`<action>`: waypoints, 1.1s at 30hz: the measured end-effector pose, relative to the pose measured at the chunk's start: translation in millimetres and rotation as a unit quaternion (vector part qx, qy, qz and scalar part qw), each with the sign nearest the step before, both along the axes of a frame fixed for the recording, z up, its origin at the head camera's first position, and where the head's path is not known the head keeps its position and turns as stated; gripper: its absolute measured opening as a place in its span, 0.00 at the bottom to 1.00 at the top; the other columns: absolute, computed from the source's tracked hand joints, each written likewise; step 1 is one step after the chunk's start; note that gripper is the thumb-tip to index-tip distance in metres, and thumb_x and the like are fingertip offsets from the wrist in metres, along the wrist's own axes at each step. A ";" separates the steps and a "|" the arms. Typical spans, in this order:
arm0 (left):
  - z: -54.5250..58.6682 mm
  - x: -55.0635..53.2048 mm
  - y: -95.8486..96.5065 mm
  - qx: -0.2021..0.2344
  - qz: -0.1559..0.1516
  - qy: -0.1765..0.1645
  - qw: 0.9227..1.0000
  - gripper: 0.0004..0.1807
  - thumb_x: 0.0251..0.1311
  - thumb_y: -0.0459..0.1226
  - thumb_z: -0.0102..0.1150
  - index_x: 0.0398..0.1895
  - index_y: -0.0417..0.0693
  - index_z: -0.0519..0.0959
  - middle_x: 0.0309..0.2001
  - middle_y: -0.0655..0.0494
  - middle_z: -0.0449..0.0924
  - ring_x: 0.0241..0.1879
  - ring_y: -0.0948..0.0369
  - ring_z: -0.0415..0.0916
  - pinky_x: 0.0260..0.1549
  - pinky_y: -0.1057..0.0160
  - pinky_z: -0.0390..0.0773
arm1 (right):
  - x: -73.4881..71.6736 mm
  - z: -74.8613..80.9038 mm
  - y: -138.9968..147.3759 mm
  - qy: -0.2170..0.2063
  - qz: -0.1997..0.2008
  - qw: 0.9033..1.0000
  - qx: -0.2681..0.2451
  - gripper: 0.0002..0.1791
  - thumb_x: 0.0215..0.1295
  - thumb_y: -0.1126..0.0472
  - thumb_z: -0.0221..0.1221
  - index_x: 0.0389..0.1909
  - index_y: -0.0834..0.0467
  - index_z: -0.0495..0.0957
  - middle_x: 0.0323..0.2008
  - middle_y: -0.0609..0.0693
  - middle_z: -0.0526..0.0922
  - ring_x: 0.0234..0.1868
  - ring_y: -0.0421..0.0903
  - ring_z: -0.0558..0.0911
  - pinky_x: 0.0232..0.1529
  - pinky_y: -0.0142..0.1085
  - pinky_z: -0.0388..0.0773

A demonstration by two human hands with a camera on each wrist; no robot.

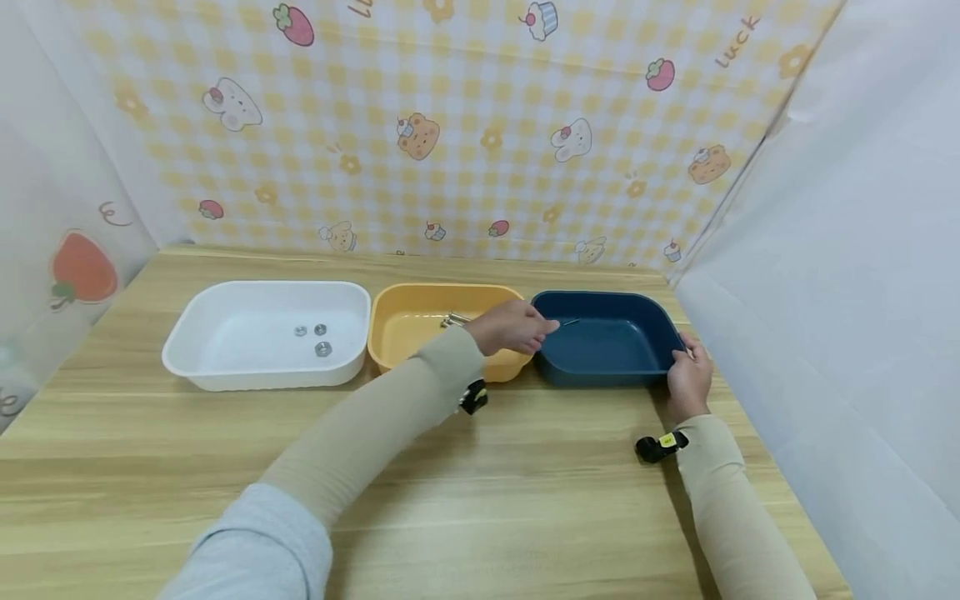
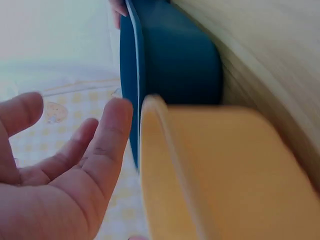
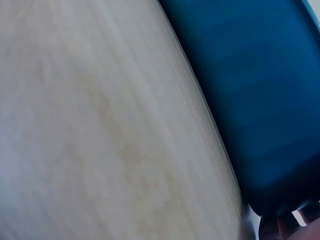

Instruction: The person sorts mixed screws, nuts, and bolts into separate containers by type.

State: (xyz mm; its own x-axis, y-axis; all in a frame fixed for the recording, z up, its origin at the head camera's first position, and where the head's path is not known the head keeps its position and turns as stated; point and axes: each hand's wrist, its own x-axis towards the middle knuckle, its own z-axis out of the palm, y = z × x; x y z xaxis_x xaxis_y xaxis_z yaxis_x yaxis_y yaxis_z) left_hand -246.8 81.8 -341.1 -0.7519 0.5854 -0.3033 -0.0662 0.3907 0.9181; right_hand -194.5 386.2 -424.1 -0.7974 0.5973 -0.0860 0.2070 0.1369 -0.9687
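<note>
My left hand [image 1: 516, 327] reaches over the orange-yellow bin, its fingertips at the left rim of the dark blue bin [image 1: 611, 379]. In the left wrist view its fingers [image 2: 107, 137] are spread and slightly bent, with nothing between them. A small thin dark screw-like piece [image 1: 572, 322] shows inside the blue bin, just past those fingertips. At that bin's right end, my right hand [image 1: 690, 377] grips the rim and side wall. The orange-yellow bin [image 1: 408, 292] holds a few metal bolts [image 1: 454, 319], partly hidden by the left hand.
To the left, a white bin [image 1: 225, 333] with three metal nuts [image 1: 322, 348] stands close to the orange-yellow one. All three bins form a row on the wooden table [image 1: 510, 483]. Behind hangs a checked cloth [image 1: 487, 192]; a white sheet [image 1: 847, 275] borders the right side.
</note>
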 end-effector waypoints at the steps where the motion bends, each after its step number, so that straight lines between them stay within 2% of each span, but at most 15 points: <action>1: 0.5 1.7 -7.1 -0.020 -0.009 0.029 0.999 0.21 0.70 0.45 0.53 0.53 0.35 0.77 0.51 0.44 0.79 0.47 0.53 0.81 0.44 0.61 0.81 | -0.1 0.2 0.2 -0.001 0.000 1.000 0.001 0.26 0.77 0.61 0.36 0.75 0.53 0.56 0.75 0.48 0.51 0.74 0.47 0.50 0.71 0.41 0.51; 4: 0.4 8.0 -27.5 -0.083 -0.037 0.104 0.990 0.14 0.69 0.43 0.55 0.42 0.41 0.82 0.43 0.49 0.83 0.37 0.56 0.83 0.40 0.61 0.82 | -0.4 0.8 0.5 -0.001 0.001 1.000 0.003 0.26 0.77 0.61 0.36 0.74 0.53 0.56 0.75 0.49 0.52 0.74 0.47 0.51 0.71 0.41 0.51; 7: -0.4 16.9 -47.0 -0.149 -0.076 0.172 0.971 0.09 0.68 0.42 0.58 0.38 0.46 0.83 0.36 0.52 0.84 0.31 0.60 0.81 0.36 0.62 0.80 | -0.5 1.1 0.6 0.001 0.001 1.000 0.002 0.26 0.77 0.62 0.36 0.74 0.54 0.57 0.75 0.49 0.52 0.74 0.47 0.51 0.71 0.41 0.51; 10: -2.4 26.7 -67.6 -0.183 -0.121 0.228 0.949 0.06 0.65 0.39 0.61 0.34 0.48 0.82 0.31 0.56 0.81 0.29 0.62 0.77 0.33 0.64 0.78 | -0.6 1.3 0.8 0.002 0.001 1.000 0.001 0.26 0.77 0.62 0.36 0.74 0.54 0.57 0.75 0.49 0.52 0.74 0.47 0.51 0.71 0.40 0.52; 12: -4.8 33.5 -82.4 -0.200 -0.144 0.250 0.936 0.04 0.62 0.38 0.64 0.31 0.48 0.82 0.28 0.58 0.80 0.28 0.62 0.75 0.32 0.65 0.76 | -0.7 1.1 0.7 0.002 0.002 1.000 0.000 0.27 0.77 0.62 0.36 0.74 0.54 0.56 0.75 0.49 0.52 0.74 0.47 0.51 0.71 0.40 0.52; 15: -10.8 43.2 -104.6 -0.233 -0.164 0.253 0.925 0.06 0.57 0.36 0.68 0.26 0.51 0.80 0.26 0.61 0.77 0.28 0.63 0.72 0.29 0.66 0.74 | -0.7 0.8 0.4 0.003 0.004 1.000 -0.003 0.27 0.77 0.62 0.36 0.75 0.54 0.56 0.75 0.49 0.52 0.73 0.47 0.52 0.71 0.40 0.53; 21: -27.6 58.5 -139.5 -0.310 -0.171 0.212 0.911 0.10 0.52 0.34 0.71 0.21 0.52 0.77 0.23 0.61 0.76 0.26 0.62 0.71 0.26 0.65 0.72 | -0.1 -0.3 0.6 0.002 0.004 1.000 -0.003 0.27 0.77 0.62 0.36 0.75 0.54 0.56 0.75 0.49 0.52 0.74 0.46 0.50 0.72 0.40 0.51; 26: -40.1 65.7 -150.7 -0.330 -0.166 0.193 0.909 0.12 0.49 0.34 0.74 0.21 0.51 0.76 0.23 0.60 0.75 0.27 0.61 0.70 0.28 0.64 0.72 | 0.5 -0.5 1.9 0.003 -0.003 1.000 0.003 0.27 0.76 0.63 0.36 0.74 0.54 0.56 0.75 0.49 0.51 0.74 0.44 0.47 0.72 0.39 0.48; 28: -44.9 67.3 -151.7 -0.328 -0.162 0.200 0.909 0.14 0.49 0.30 0.73 0.18 0.51 0.75 0.20 0.61 0.72 0.25 0.62 0.68 0.26 0.65 0.69 | 0.7 -0.2 1.7 0.004 -0.004 1.000 -0.002 0.27 0.76 0.63 0.37 0.74 0.54 0.57 0.75 0.50 0.51 0.74 0.45 0.49 0.72 0.39 0.50; 33: -53.6 66.1 -152.4 -0.315 -0.167 0.243 0.902 0.19 0.47 0.22 0.62 0.11 0.52 0.69 0.14 0.63 0.63 0.19 0.65 0.61 0.21 0.68 0.61 | 0.6 1.0 0.3 0.004 0.003 1.000 -0.011 0.27 0.76 0.62 0.37 0.74 0.55 0.57 0.75 0.50 0.53 0.73 0.48 0.54 0.70 0.40 0.54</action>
State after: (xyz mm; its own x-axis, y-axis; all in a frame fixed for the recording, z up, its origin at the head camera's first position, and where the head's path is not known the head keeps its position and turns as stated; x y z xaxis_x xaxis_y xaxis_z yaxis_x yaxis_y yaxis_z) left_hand -180.8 -70.6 -394.7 -0.6995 0.6301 -0.3373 0.5021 0.7691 0.3955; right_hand -193.9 386.4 -423.0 -0.8022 0.5899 -0.0924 0.1978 0.1165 -0.9733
